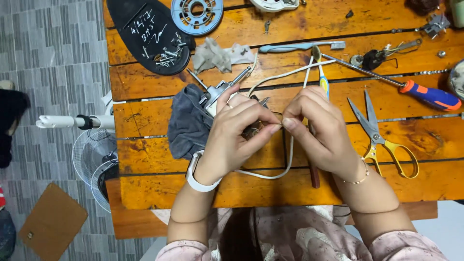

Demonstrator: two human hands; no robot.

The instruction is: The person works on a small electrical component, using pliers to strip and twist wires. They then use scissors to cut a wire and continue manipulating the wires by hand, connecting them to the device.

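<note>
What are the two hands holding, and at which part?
Both the left hand and the right hand pinch something thin between their fingertips, above a small metal motor part; what it is cannot be told.

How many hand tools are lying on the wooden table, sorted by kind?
Screwdriver with orange and blue handle: 1
Scissors with yellow handles: 1
Toothbrushes, one pale blue and one with a yellow and blue handle: 2
Total: 4
Both hands, left and right, pinch something small between them, over a white cord.

A white wristband (200, 180) on one wrist, a thin gold bracelet (360, 175) on the other, pink floral sleeves (411, 246).
</note>
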